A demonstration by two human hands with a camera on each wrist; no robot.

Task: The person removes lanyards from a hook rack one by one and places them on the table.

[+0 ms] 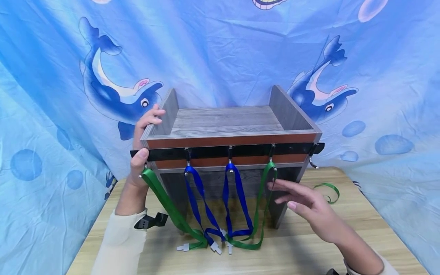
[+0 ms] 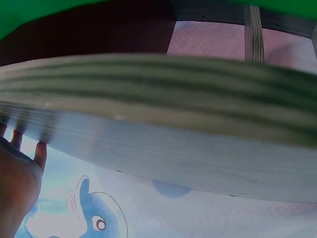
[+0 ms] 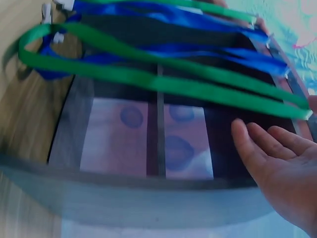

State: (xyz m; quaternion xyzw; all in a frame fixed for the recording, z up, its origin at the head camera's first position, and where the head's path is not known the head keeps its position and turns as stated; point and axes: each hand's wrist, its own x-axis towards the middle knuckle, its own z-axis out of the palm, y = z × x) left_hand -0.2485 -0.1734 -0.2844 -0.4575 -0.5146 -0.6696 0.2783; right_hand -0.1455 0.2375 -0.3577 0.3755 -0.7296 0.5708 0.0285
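Okay, left hand (image 1: 136,169) grips the wooden shelf (image 1: 227,119) by its side; right hand (image 1: 311,208) is loose, fingers extended, just beside a green strap (image 3: 198,91). Between the hands, blue straps (image 1: 225,194) hang from a black rail (image 1: 209,153).

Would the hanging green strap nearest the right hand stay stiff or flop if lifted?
The green strap looks floppy: its lower part curves loosely. It's probably light, being a thin ribbon. It might snag, since it seems to overlap a blue strap.
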